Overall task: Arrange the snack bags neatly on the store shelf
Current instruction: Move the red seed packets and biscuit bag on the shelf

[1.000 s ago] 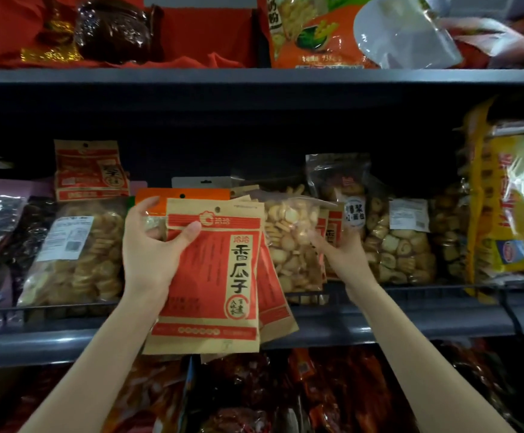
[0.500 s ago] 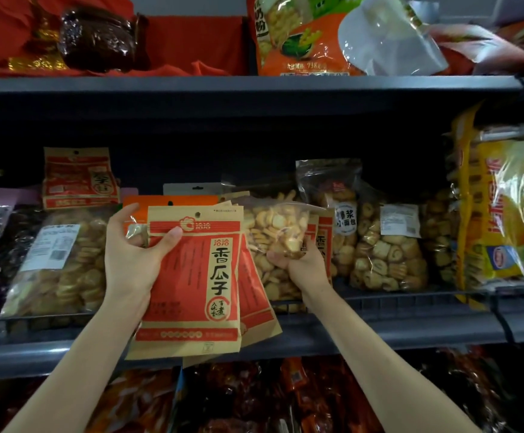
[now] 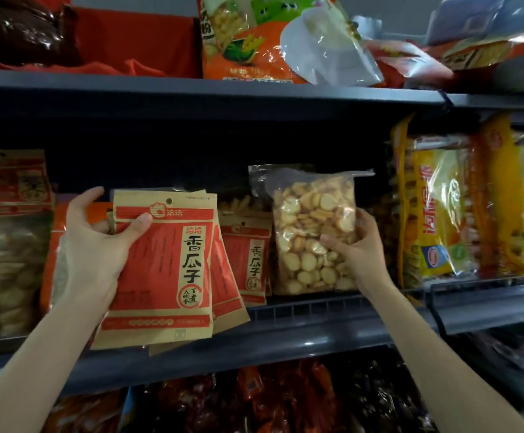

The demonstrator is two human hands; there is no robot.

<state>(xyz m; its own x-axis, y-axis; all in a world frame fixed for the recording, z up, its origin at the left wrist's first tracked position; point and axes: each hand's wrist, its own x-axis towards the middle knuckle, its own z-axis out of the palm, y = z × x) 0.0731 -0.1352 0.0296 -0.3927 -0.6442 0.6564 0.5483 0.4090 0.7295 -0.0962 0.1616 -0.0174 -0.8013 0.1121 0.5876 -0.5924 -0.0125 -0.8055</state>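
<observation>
My left hand (image 3: 93, 245) grips a small stack of red-and-tan seed packets (image 3: 166, 270) by their upper left corner, held in front of the middle shelf (image 3: 301, 335). My right hand (image 3: 359, 254) holds a clear bag of round crackers (image 3: 312, 232) upright by its lower right side, above the shelf's wire front rail. Another red seed packet (image 3: 248, 264) stands on the shelf between the two. A clear bag behind the cracker bag is mostly hidden.
Yellow and orange wrapped packs (image 3: 460, 207) fill the shelf's right end. Cracker bags (image 3: 1, 276) and a red packet (image 3: 7, 182) stand at the left. The upper shelf holds an orange bag (image 3: 248, 42) and dark wrapped goods (image 3: 16, 29). Dark red packs (image 3: 254, 398) lie below.
My right hand has carried the clear cracker bag to the right and stood it upright, uncovering the seed packet behind. My left hand keeps the seed packets; the view has shifted right.
</observation>
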